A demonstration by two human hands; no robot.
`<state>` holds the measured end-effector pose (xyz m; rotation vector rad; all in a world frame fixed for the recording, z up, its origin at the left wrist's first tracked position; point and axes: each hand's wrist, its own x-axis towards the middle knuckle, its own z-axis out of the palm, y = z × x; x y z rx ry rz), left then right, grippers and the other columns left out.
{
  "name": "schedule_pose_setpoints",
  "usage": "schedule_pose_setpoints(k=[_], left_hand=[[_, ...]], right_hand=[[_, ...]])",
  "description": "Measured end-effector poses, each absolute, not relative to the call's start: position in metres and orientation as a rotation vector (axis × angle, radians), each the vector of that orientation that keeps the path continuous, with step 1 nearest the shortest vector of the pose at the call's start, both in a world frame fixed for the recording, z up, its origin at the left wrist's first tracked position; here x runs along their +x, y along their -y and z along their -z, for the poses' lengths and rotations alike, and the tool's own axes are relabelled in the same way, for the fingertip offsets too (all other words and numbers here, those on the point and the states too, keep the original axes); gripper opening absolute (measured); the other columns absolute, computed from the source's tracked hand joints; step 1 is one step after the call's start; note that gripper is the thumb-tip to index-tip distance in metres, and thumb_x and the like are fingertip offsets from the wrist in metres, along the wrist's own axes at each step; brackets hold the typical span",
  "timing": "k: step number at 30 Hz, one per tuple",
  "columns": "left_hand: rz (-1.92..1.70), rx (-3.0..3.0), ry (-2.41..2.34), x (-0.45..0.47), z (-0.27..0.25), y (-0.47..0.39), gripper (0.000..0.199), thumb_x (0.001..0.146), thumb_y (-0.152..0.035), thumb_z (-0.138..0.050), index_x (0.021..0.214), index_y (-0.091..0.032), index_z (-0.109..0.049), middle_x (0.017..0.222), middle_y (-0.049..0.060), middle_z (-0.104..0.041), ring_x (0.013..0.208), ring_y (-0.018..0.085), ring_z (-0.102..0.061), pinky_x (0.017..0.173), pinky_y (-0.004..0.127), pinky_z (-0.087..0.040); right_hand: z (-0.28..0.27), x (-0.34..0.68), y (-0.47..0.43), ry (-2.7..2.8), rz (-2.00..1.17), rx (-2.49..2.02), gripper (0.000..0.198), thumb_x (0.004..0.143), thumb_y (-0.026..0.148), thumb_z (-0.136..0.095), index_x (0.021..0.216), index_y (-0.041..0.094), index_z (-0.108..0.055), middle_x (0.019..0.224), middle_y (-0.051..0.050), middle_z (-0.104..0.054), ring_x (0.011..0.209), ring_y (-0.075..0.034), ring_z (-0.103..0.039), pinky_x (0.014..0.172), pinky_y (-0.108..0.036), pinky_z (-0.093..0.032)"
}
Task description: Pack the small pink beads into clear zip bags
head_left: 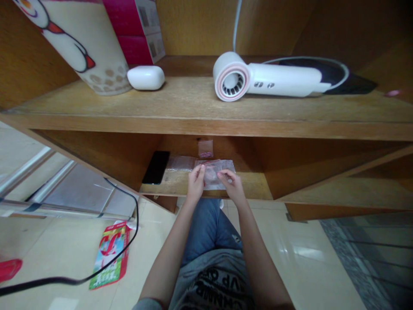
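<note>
In the head view, a clear plastic bag (213, 175) with a thin red line near its top lies low over the lower shelf. My left hand (196, 181) pinches its left edge between thumb and fingers. On the other side my right hand (232, 184) has thumb and forefinger closed on the bag's right part. More clear plastic bags (181, 163) lie flat just left of my hands. Behind them is a small clear bag (205, 148) with tiny pink pieces gathered at its bottom. A black phone (156, 167) rests at the shelf's left end.
On the upper shelf (193, 122) stand a white handheld fan (267, 79) with a cable, a white rounded case (146, 78), a large printed cup (93, 51) and magenta boxes (135, 30). A black cable (137, 215) hangs at left above a colourful packet (111, 254) on the floor.
</note>
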<state>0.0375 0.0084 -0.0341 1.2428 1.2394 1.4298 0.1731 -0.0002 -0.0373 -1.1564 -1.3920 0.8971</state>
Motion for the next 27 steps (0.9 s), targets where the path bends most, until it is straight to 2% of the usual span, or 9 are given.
schedule_pose_setpoints(k=[2,5,8,11,13,20,27], left_hand=[[-1.444,1.316,-1.299,0.028,0.036,-0.016,0.044,0.084,-0.052,-0.040,0.077,-0.016,-0.063,0.062,0.001,-0.058,0.054,0.011,-0.052,0.054,0.022,-0.042],[-1.561,1.369,-1.340,0.012,0.044,-0.029,0.042,0.085,-0.051,-0.038,0.102,-0.018,-0.059,0.092,0.007,-0.063,0.077,0.015,-0.058,0.072,0.027,-0.045],[-1.632,1.328,-1.483,-0.001,0.056,-0.038,0.043,0.085,-0.052,-0.038,0.094,-0.016,-0.060,0.084,0.007,-0.062,0.075,0.016,-0.057,0.069,0.027,-0.044],[-1.666,1.219,-1.515,-0.007,0.066,-0.041,0.043,0.085,-0.052,-0.036,0.087,-0.015,-0.059,0.067,0.003,-0.057,0.057,0.013,-0.051,0.054,0.025,-0.040],[-1.676,1.177,-1.507,-0.007,0.069,-0.041,0.042,0.086,-0.052,-0.036,0.085,-0.015,-0.058,0.061,0.000,-0.053,0.050,0.011,-0.046,0.051,0.023,-0.037],[-1.627,1.178,-1.519,-0.005,0.070,-0.039,0.041,0.087,-0.048,-0.036,0.078,-0.015,-0.058,0.058,0.000,-0.053,0.051,0.010,-0.048,0.054,0.022,-0.037],[-1.614,1.204,-1.535,-0.005,0.069,-0.039,0.039,0.088,-0.046,-0.036,0.076,-0.015,-0.058,0.061,0.001,-0.056,0.057,0.011,-0.052,0.058,0.023,-0.038]], right_hand=[[0.038,0.175,-0.010,1.399,-0.930,-1.131,0.016,0.077,0.035,-0.057,0.074,0.020,-0.062,0.068,0.000,-0.062,0.063,-0.014,-0.055,0.061,-0.026,-0.044],[0.036,0.174,-0.041,1.271,-0.959,-1.077,0.017,0.073,0.037,-0.060,0.071,0.020,-0.060,0.066,0.001,-0.061,0.059,-0.013,-0.055,0.058,-0.025,-0.044],[0.034,0.169,-0.085,1.212,-0.958,-1.055,0.019,0.071,0.038,-0.061,0.068,0.020,-0.058,0.063,0.002,-0.060,0.058,-0.012,-0.054,0.056,-0.025,-0.043],[0.035,0.161,-0.128,1.257,-0.899,-1.022,0.019,0.068,0.038,-0.062,0.065,0.019,-0.058,0.066,0.001,-0.062,0.063,-0.014,-0.057,0.062,-0.027,-0.046],[0.040,0.156,-0.150,1.288,-0.854,-1.042,0.019,0.065,0.037,-0.064,0.062,0.020,-0.057,0.065,0.000,-0.063,0.065,-0.016,-0.058,0.065,-0.030,-0.047],[0.062,0.147,-0.168,1.404,-0.828,-1.199,0.015,0.068,0.034,-0.061,0.064,0.020,-0.061,0.062,-0.004,-0.066,0.072,-0.022,-0.063,0.067,-0.035,-0.049],[0.072,0.148,-0.167,1.467,-0.780,-1.308,0.014,0.071,0.032,-0.060,0.069,0.020,-0.066,0.074,-0.006,-0.070,0.081,-0.025,-0.065,0.072,-0.036,-0.049]])
